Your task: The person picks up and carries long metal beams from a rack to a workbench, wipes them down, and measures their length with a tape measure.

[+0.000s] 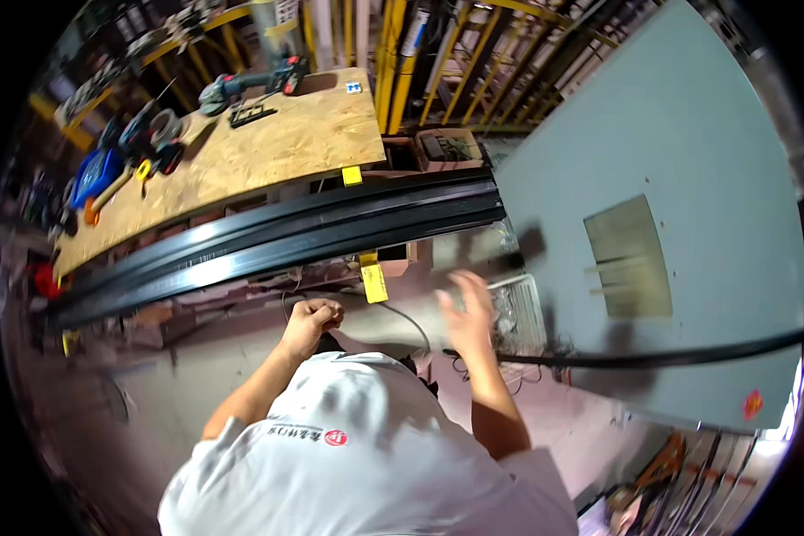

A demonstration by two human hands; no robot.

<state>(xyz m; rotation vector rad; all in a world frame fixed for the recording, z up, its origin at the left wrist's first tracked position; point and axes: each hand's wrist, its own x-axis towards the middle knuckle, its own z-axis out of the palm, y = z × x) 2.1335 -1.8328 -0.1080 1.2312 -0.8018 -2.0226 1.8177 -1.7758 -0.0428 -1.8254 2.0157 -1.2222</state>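
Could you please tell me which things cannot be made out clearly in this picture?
In the head view:
- Left hand: its curled fingers hide whether anything lies inside.
- Right hand: blurred, so its finger outlines are unclear.
- Black strip: its right end is lost at the dark rim.
- Feet: hidden by the white shirt.
- Blue-and-white label: too small for details.

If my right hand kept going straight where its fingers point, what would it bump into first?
Your right hand would probably meet the long black profile, toward its right end; depth is unclear, so it might pass underneath.
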